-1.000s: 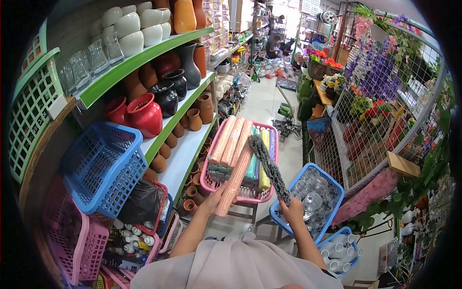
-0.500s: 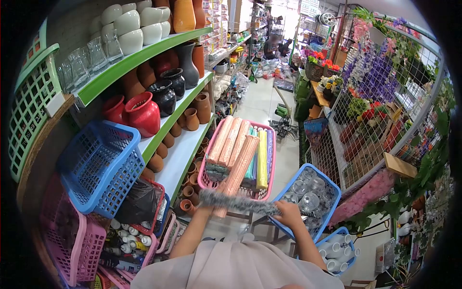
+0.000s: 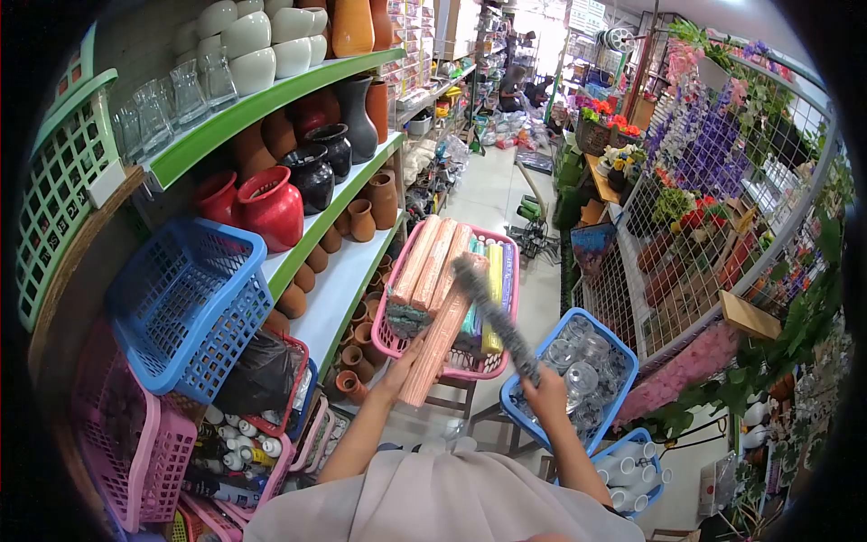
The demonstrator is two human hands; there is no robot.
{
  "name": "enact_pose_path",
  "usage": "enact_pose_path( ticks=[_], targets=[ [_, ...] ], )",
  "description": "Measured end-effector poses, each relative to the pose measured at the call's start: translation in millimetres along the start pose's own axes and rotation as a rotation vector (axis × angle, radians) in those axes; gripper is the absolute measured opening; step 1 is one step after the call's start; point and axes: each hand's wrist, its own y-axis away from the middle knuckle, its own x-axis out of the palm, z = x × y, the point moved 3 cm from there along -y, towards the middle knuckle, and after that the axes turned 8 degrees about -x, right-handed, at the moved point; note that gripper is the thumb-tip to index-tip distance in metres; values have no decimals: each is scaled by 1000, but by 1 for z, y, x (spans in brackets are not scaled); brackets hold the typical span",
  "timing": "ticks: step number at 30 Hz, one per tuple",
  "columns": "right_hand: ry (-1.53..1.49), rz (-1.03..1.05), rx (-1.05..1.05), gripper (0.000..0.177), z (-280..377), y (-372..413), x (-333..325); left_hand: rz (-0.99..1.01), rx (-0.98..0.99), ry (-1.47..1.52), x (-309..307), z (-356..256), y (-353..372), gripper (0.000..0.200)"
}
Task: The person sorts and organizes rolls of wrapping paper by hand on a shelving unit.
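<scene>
The grey duster, which lay level across the person's front half a second ago, now stands on a slant, its head up and to the left over the pink basket; the right hand has shifted only slightly and the left hand has barely moved.

Green-edged shelves run down the left of a crowded shop aisle, stacked with white bowls, a red vase, black vases and small clay pots. A wire panel hung with artificial flowers lines the right side. A big blue crate leans out below the shelves at left.

Straight ahead, the pink basket sits raised on a stand and holds long rolls laid lengthwise: orange ones at left and a yellow roll towards the right. Just to its right and lower, a blue basket is filled with clear cups.

The left hand has its fingers wrapped around the near end of one orange roll; this roll rests on the pink basket's front rim and points away over the other rolls. The right hand is closed in a fist on the duster's handle, above the near left edge of the blue basket. The duster crosses the pink basket's right front corner, its fluffy tip just beside the far end of the held roll.
</scene>
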Motion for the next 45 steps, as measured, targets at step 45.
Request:
enact_pose_path(
  ticks=[45],
  targets=[
    [-106, -15, 179, 34, 12, -32, 20, -138, 92, -214, 1, -7, 18, 49]
  ],
)
